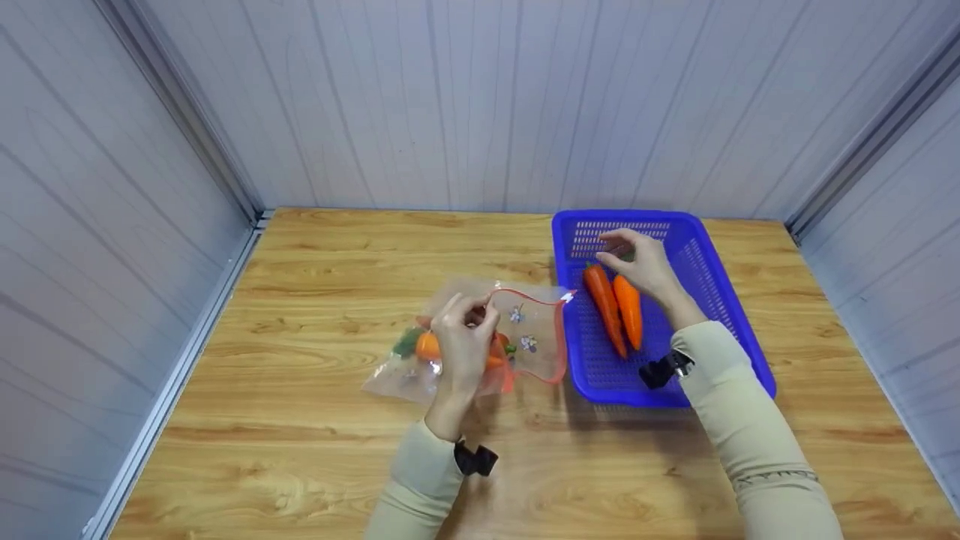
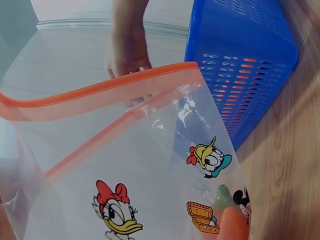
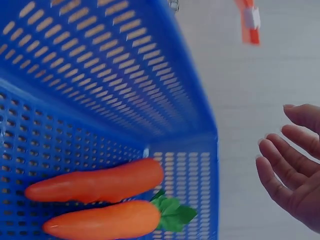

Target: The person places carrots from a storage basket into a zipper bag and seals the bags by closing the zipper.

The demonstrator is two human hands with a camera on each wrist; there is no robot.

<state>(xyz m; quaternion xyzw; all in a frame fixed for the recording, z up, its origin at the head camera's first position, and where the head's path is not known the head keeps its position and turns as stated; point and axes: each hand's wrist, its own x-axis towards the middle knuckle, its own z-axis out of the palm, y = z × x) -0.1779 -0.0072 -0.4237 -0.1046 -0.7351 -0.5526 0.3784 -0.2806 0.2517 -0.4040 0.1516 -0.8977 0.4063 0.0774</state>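
My left hand (image 1: 463,337) pinches the mouth edge of a clear zip bag (image 1: 541,337) with an orange-red zip strip. In the left wrist view the bag's mouth gapes, and cartoon ducks (image 2: 116,212) are printed on its side. Orange carrots (image 1: 430,346) with green tops lie inside it, partly hidden behind the hand. Over the blue basket (image 1: 564,247) hovers my right hand (image 1: 645,264), thumb and fingers apart, with nothing between them. Below it, a darker orange carrot (image 3: 100,185) and a brighter carrot (image 3: 105,221) with green leaves lie side by side in the basket.
The basket stands at the right of the wooden table (image 1: 300,435), with the bag's mouth close to its left wall. Pale panels (image 1: 480,105) close off the back and both sides. A white zip slider (image 3: 252,17) sits at the bag's corner.
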